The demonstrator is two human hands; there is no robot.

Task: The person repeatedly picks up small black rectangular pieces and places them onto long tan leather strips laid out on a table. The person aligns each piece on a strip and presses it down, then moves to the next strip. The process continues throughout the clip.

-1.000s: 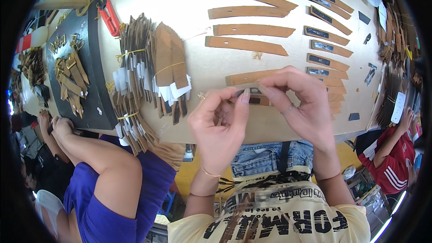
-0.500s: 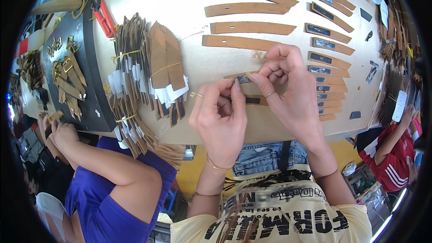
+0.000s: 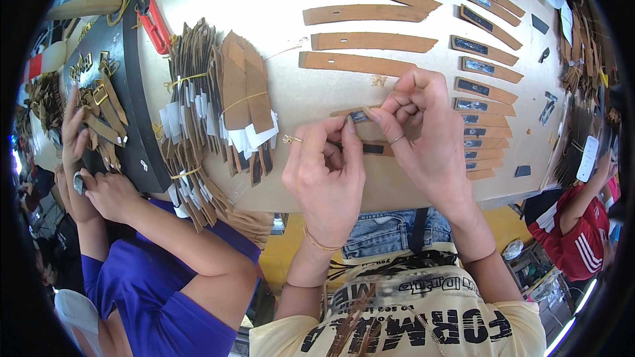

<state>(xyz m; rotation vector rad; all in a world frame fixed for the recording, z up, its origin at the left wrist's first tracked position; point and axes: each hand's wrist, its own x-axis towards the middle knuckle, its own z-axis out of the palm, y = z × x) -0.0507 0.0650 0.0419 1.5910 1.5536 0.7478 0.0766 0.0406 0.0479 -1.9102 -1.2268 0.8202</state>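
Between the fingertips of my two hands is a small dark shiny strip. My left hand pinches its left end with thumb and forefinger. My right hand pinches the right end, its other fingers curled. Just under my hands lie brown leather straps; one strap carries a dark patch, and my fingers hide much of it. Further up the table is a column of bare straps, each with a small slot. Right of my hands runs a column of straps with dark patches, some looking glossy.
Bundles of brown straps with white tags lie to the left, beside a red-handled tool. A black board bears buckled straps. A co-worker in purple works at the left; another in red is at the right.
My hands stay nearly in place, still pinching the dark strip. At the left, the co-worker has leaned in and raised one hand toward the buckled straps.
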